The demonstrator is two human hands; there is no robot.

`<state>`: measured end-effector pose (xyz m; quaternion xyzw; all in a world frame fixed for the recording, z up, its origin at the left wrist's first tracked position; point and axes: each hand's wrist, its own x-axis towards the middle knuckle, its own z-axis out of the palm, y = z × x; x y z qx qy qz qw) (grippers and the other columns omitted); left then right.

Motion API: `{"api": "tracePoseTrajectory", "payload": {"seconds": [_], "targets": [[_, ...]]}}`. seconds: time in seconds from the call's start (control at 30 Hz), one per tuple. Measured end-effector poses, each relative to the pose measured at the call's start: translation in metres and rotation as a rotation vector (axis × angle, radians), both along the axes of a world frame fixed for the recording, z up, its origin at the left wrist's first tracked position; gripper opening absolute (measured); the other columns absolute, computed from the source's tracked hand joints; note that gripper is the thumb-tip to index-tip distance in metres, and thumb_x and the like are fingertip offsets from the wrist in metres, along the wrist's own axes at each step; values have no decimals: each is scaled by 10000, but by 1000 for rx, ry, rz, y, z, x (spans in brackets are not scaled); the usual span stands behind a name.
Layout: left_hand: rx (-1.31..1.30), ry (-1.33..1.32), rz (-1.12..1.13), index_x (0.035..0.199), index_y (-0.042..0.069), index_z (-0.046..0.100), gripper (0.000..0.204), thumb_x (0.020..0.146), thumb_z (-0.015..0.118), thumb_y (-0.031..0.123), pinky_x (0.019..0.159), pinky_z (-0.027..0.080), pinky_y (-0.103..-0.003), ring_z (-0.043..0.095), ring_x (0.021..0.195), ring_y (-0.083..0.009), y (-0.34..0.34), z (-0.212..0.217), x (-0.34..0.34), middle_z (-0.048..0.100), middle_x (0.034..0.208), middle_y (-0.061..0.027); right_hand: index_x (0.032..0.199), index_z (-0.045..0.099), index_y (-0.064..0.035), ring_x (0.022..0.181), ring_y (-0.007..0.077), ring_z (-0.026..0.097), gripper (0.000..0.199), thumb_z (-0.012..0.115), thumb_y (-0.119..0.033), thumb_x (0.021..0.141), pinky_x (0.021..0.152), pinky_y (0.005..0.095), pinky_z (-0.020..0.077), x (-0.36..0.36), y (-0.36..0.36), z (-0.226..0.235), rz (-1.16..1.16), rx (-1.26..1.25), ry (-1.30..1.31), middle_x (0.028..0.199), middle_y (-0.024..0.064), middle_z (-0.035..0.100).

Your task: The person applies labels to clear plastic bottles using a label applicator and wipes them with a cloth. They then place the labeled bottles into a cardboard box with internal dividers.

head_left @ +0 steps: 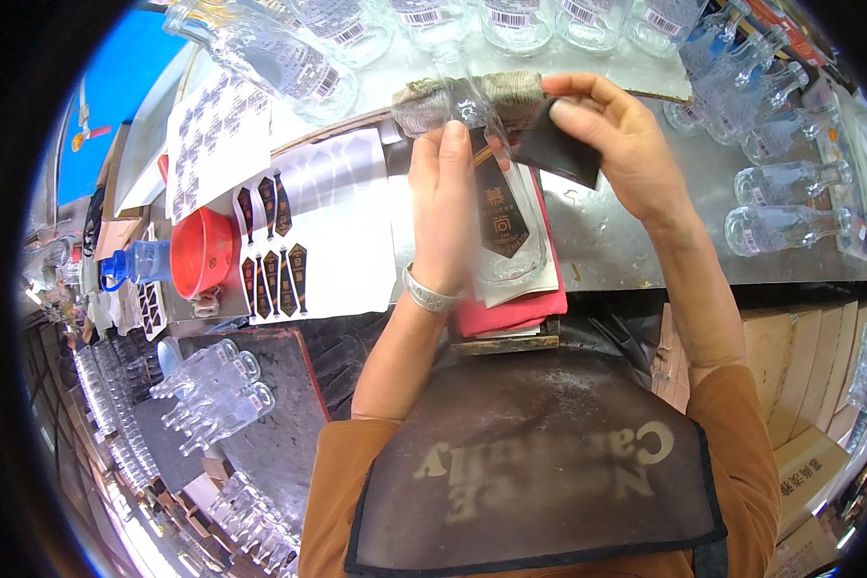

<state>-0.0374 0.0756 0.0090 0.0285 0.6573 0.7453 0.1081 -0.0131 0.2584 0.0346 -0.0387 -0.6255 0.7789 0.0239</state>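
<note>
A clear glass bottle (522,275) lies on its side in front of me, its neck across a rolled grey cloth (420,106) and its body on a pad of red and white cloth (511,316). A dark tie-shaped decal (500,204) with orange print sits on its upper side. My left hand (443,197) is closed along the bottle's left side, thumb on top near the shoulder. My right hand (631,144) pinches a flat black scraper-like piece (561,144) just over the bottle's right side; whether it touches the glass is unclear.
Left of the bottle lie a white sheet of dark tie-shaped decals (352,226) and a sheet of small printed labels (220,144). A red bowl (202,252) and blue-capped bottle (144,263) stand beyond. Glass bottles (517,24) line the far edge and right side (780,229); cartons (790,356) stand below.
</note>
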Motion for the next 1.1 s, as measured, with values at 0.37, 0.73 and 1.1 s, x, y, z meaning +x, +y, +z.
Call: {"api": "tracePoseTrajectory", "payload": {"seconds": [0.37, 0.73, 1.1], "targets": [[1, 1, -9, 1165, -30, 541, 489, 1061, 417, 431, 766, 553, -316, 715, 868, -256, 0, 1, 0, 694, 1030, -178, 1177, 662, -27, 926, 101, 637, 268, 638, -81, 915, 833, 257, 525, -27, -11, 13, -151, 614, 339, 1019, 40, 689], [-14, 6, -4, 1189, -41, 540, 493, 1069, 400, 415, 802, 549, -323, 697, 885, -226, -2, -15, -5, 694, 1031, -168, 1136, 674, -41, 878, 167, 679, 264, 622, -79, 880, 801, 292, 541, -38, -17, 40, 4, 816, 476, 1000, 90, 709], [266, -177, 60, 1129, 29, 542, 534, 1072, 330, 516, 932, 454, -286, 590, 1040, -127, 0, -8, -3, 631, 1133, -92, 1060, 664, -39, 858, 291, 642, 278, 666, 5, 786, 778, 361, 527, -39, -32, 51, -174, 1051, 903, 944, 120, 663]]}}
